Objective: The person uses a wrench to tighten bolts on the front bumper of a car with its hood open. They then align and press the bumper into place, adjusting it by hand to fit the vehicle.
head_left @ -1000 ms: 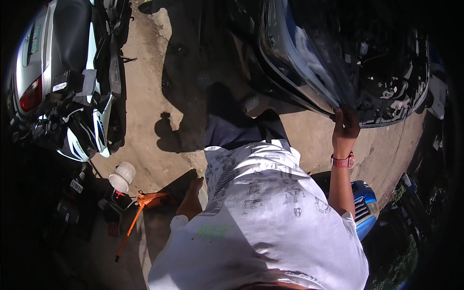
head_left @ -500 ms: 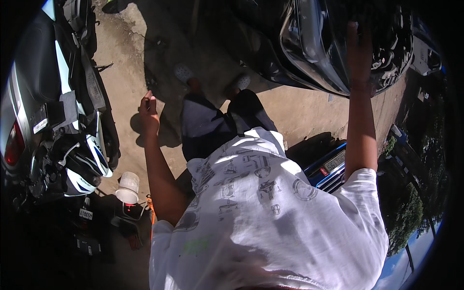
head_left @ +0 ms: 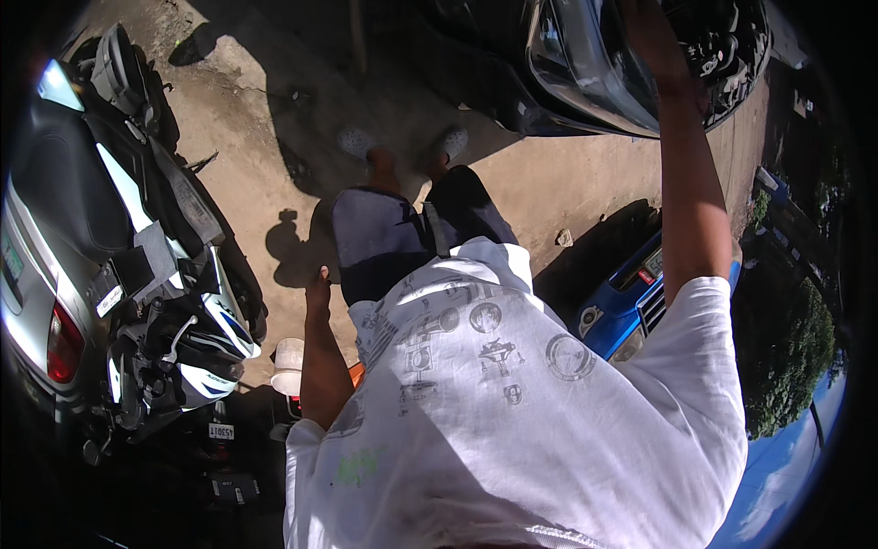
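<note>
My right arm reaches up and forward to the dark car (head_left: 599, 69) at the upper right. My right hand (head_left: 651, 41) lies over its front end, beside the headlight and the exposed engine parts (head_left: 718, 46). Its fingers run into shade at the top edge, so I cannot see what they touch. Lower down, my left hand (head_left: 317, 288) hangs by my left thigh, next to my dark shorts (head_left: 380, 233). It is seen nearly end-on, with a fingertip sticking out and nothing visible in it. The fingers look loosely apart.
A white and black motorcycle (head_left: 174, 274) and a silver car (head_left: 37, 302) stand at left. Near my left elbow is a whitish bucket (head_left: 288, 361). A blue vehicle (head_left: 622, 297) is by my right side. A stone (head_left: 564, 238) lies on the dirt ground (head_left: 512, 183).
My left hand has dropped closer to my thigh. My right hand has gone farther up over the car front. The view has shifted, showing more of the motorcycle and blue vehicle.
</note>
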Motion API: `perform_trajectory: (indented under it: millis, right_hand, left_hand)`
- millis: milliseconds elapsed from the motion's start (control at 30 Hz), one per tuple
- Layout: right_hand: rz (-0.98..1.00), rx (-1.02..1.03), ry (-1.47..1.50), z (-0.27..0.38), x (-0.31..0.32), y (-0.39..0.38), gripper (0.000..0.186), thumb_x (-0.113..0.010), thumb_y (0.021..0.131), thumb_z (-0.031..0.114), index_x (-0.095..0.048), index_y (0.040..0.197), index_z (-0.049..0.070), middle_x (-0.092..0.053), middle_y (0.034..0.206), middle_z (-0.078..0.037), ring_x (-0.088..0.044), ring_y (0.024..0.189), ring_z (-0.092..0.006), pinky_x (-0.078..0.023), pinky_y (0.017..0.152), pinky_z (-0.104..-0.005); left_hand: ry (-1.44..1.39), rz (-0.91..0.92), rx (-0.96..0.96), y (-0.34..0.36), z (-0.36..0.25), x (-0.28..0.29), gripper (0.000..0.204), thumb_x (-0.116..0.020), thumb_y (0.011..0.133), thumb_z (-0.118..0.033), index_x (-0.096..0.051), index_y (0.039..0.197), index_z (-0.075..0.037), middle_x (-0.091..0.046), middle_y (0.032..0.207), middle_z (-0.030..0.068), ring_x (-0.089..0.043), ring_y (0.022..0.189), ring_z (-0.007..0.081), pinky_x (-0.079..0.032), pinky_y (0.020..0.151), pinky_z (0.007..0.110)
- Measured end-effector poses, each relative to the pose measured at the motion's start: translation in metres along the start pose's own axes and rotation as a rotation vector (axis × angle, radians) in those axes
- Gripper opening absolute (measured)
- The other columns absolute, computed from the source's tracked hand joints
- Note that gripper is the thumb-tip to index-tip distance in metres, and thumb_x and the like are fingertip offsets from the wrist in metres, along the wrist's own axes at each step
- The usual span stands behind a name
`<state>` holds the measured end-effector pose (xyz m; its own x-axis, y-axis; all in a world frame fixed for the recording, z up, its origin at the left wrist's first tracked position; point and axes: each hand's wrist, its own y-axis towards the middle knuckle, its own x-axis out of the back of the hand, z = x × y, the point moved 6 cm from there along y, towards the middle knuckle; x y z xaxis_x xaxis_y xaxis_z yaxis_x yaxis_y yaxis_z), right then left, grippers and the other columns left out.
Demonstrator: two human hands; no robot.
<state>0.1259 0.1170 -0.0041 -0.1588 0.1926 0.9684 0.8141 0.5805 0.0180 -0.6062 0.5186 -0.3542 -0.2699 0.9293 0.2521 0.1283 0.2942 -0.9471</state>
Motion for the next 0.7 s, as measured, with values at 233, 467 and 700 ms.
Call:
perform_trajectory:
  millis: [233, 467, 700]
  right_hand:
    - [0.095, -0.152, 0.022, 0.014, 0.015, 0.012, 0.06, -0.038, 0.114, 0.045, -0.044, 0.15, -0.002, -0.061, 0.135, -0.038, -0.064, 0.118, -0.0537, -0.055, 0.094, -0.0586]
    - [0.106, -0.453, 0.308, 0.004, 0.015, 0.007, 0.071, -0.037, 0.113, 0.054, -0.04, 0.156, -0.003, -0.06, 0.141, -0.036, -0.058, 0.131, -0.0522, -0.051, 0.105, -0.0554]
    - [0.262, -0.599, 0.298, 0.004, 0.02, 0.005, 0.079, -0.035, 0.112, 0.058, -0.039, 0.156, -0.008, -0.054, 0.149, -0.035, -0.055, 0.136, -0.0516, -0.047, 0.112, -0.053]
  left_hand:
    - [0.133, -0.057, -0.385, 0.016, -0.165, 0.02, 0.05, -0.06, 0.109, -0.04, -0.064, 0.143, -0.004, -0.068, 0.105, 0.0038, -0.064, 0.091, 0.0203, -0.051, 0.088, 0.037]
    - [-0.106, -0.059, -0.534, -0.018, -0.268, 0.038, 0.058, -0.064, 0.105, -0.049, -0.063, 0.144, -0.007, -0.066, 0.095, 0.0042, -0.061, 0.082, 0.0111, -0.049, 0.07, 0.029]
    - [0.084, 0.066, -0.308, 0.029, -0.176, 0.035, 0.053, -0.062, 0.106, -0.042, -0.064, 0.144, -0.006, -0.071, 0.11, 0.0069, -0.067, 0.093, 0.0164, -0.052, 0.085, 0.032]
